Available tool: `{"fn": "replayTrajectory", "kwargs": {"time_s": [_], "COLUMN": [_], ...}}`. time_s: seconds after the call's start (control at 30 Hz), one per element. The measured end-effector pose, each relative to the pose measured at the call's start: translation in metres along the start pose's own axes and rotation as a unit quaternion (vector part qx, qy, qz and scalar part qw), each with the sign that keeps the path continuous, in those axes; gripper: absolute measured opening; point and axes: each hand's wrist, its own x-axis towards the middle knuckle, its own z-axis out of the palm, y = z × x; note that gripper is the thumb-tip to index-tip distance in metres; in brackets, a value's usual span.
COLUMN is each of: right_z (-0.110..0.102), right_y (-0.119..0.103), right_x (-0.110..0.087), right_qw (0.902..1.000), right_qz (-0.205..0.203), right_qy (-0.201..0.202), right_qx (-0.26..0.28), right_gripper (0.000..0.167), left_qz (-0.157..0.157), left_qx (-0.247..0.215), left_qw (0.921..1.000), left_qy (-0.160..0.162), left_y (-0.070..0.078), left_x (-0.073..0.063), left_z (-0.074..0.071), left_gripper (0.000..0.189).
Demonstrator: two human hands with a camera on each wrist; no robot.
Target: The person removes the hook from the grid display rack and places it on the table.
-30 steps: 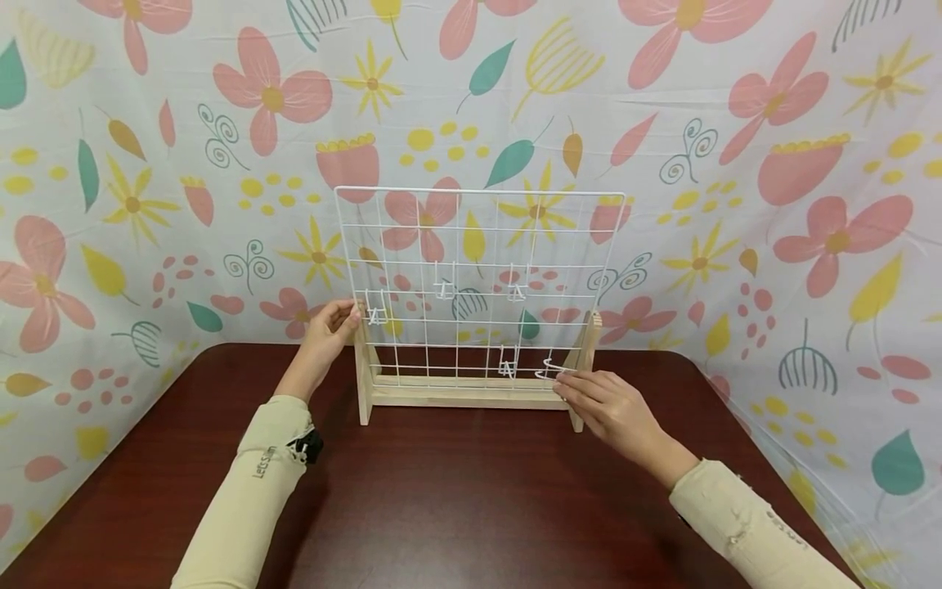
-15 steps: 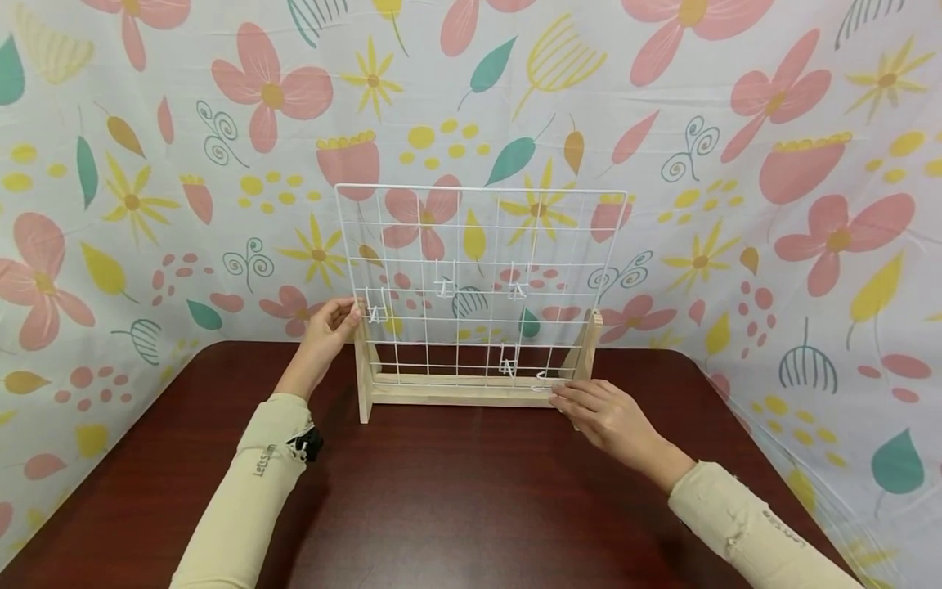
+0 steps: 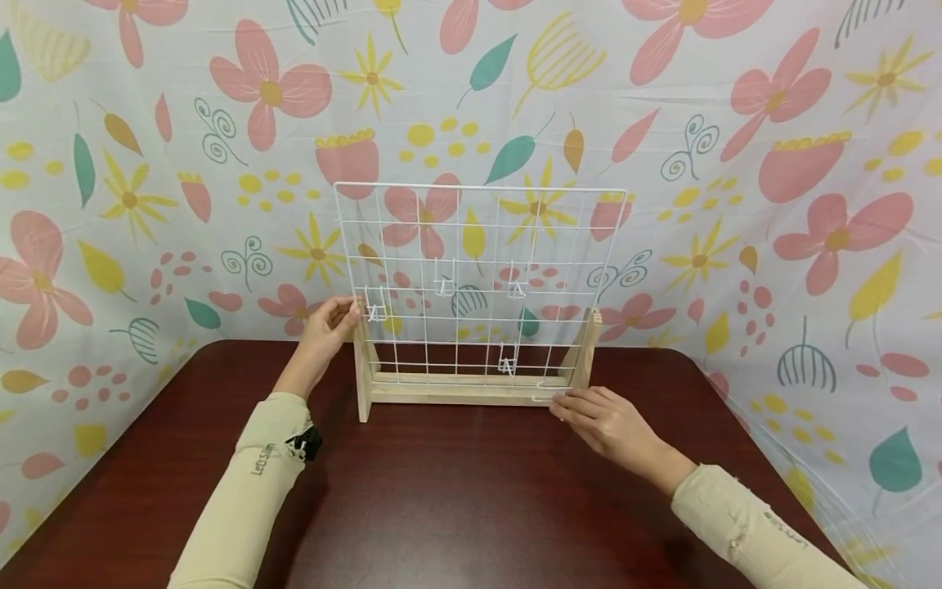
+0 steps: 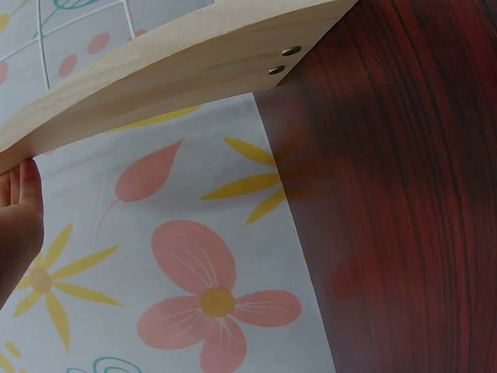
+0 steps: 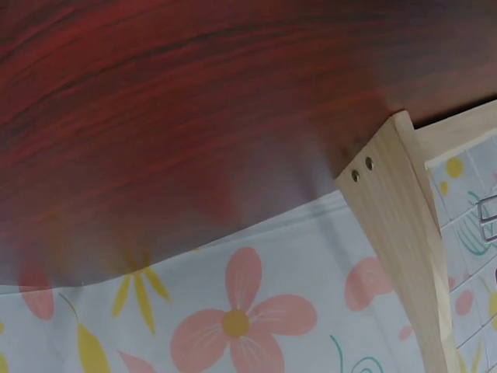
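Observation:
A white wire grid panel (image 3: 471,259) stands upright in a pale wooden stand (image 3: 456,394). My left hand (image 3: 329,324) grips the top of the stand's left upright (image 3: 363,372); in the left wrist view part of that hand (image 4: 17,214) touches the wood. Between the fingertips of my right hand (image 3: 607,421) is a white wire hook (image 3: 543,393), in front of the grid's lower right corner. The fingers cover the hook's near end, and whether it touches the grid I cannot tell. The right wrist view does not show the hand.
Several white hooks hang on the grid, among them a lower one (image 3: 506,364) and a left one (image 3: 377,312). The stand's right upright (image 3: 586,348) is just behind my right hand. A dark red table (image 3: 441,507) meets a flowered cloth backdrop (image 3: 471,98).
My right hand has moved down slightly, and the wire hook in it has dropped from the grid's lower squares to the stand's crossbar level. The left hand has stayed in place.

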Motion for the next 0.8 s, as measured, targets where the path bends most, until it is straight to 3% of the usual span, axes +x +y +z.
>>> {"fn": "replayTrajectory", "kwargs": {"time_s": [0.43, 0.8], "right_z": [0.006, 0.015], "right_y": [-0.006, -0.010], "right_x": [-0.013, -0.016], "right_qw": [0.9986, 0.9988], "right_qz": [0.011, -0.017], "right_qy": [-0.052, -0.045], "right_qx": [0.003, 0.005], "right_gripper": [0.043, 0.043], "left_qz": [0.001, 0.003], "left_qx": [0.001, -0.007], "left_qw": [1.0000, 1.0000], "left_qy": [0.006, 0.005], "left_y": [-0.003, -0.004], "left_x": [0.001, 0.002], "left_z": [0.000, 0.000], "left_gripper": [0.041, 0.041]}}
